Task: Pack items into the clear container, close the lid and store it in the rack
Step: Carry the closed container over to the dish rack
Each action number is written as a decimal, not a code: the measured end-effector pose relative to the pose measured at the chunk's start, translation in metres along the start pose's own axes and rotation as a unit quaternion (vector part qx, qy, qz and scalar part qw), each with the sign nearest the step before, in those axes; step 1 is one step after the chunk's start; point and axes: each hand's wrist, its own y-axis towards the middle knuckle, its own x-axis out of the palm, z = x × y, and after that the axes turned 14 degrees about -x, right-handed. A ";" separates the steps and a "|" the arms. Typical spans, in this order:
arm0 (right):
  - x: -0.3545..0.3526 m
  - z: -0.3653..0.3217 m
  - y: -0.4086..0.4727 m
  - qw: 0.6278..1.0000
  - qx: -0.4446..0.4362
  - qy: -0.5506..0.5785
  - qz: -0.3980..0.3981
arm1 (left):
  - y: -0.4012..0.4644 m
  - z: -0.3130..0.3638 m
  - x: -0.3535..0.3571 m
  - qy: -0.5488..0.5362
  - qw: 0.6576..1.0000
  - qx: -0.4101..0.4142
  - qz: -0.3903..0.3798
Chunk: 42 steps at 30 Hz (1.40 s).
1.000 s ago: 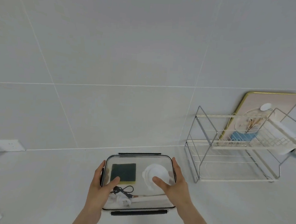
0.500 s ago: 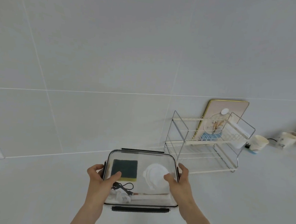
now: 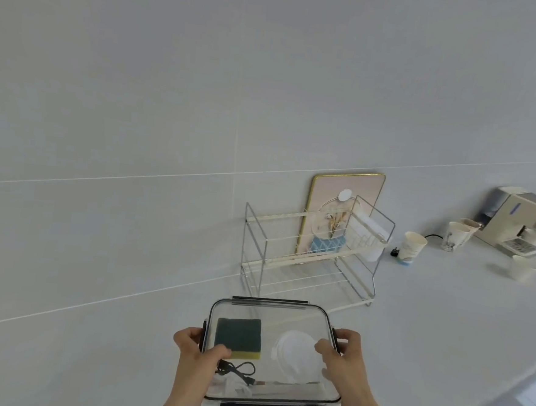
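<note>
Clear rectangular lidded container (image 3: 271, 317) at lower centre, left hand (image 3: 197, 355) and right hand (image 3: 343, 357) clamped on its sides, two-tier wire rack (image 3: 310, 263) right of centre on desk (image 3: 91, 349).

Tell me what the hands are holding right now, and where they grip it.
Both hold the clear container: left hand on its left side, right hand on its right side, thumbs on the lid.

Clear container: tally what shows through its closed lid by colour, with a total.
Green and yellow: 1, the sponge
White: 1, the round lid-like piece
Black: 1, the coiled cable
Pale, too blurred to name: 1, the long item along the near wall
Total: 4
</note>
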 end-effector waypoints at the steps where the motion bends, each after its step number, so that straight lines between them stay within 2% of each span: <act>1: -0.011 0.003 0.015 1.000 0.005 0.002 0.003 | 0.007 0.000 0.017 -0.001 1.000 -0.002 0.000; 6: -0.061 0.014 0.091 1.000 0.023 0.005 0.000 | 0.047 -0.003 0.097 -0.007 1.000 -0.016 0.020; 11: -0.084 0.025 0.172 0.999 0.022 0.001 -0.036 | 0.081 0.000 0.153 -0.030 0.998 -0.025 0.049; 15: -0.082 0.034 0.216 0.998 0.009 0.020 -0.063 | 0.103 -0.007 0.178 -0.029 0.996 -0.052 0.063; 24: -0.060 0.058 0.274 0.992 0.000 0.025 -0.121 | 0.143 -0.017 0.199 -0.013 0.985 -0.042 0.169; 28: -0.048 0.072 0.285 0.990 -0.013 0.014 -0.140 | 0.156 -0.025 0.195 0.061 0.975 -0.021 0.212; 32: -0.042 0.073 0.291 0.984 -0.075 -0.064 -0.150 | 0.154 -0.023 0.199 0.203 0.935 0.027 0.290; 35: -0.047 0.070 0.286 0.956 -0.197 -0.171 -0.133 | 0.146 -0.022 0.199 0.324 0.877 0.144 0.325; 38: -0.055 0.075 0.273 0.887 -0.350 -0.241 -0.181 | 0.136 -0.028 0.194 0.455 0.810 0.271 0.252; 40: -0.056 0.084 0.265 0.825 -0.426 -0.288 -0.233 | 0.139 -0.034 0.191 0.515 0.783 0.289 0.195; 42: -0.057 0.087 0.266 0.799 -0.450 -0.313 -0.249 | 0.147 -0.039 0.188 0.537 0.776 0.281 0.171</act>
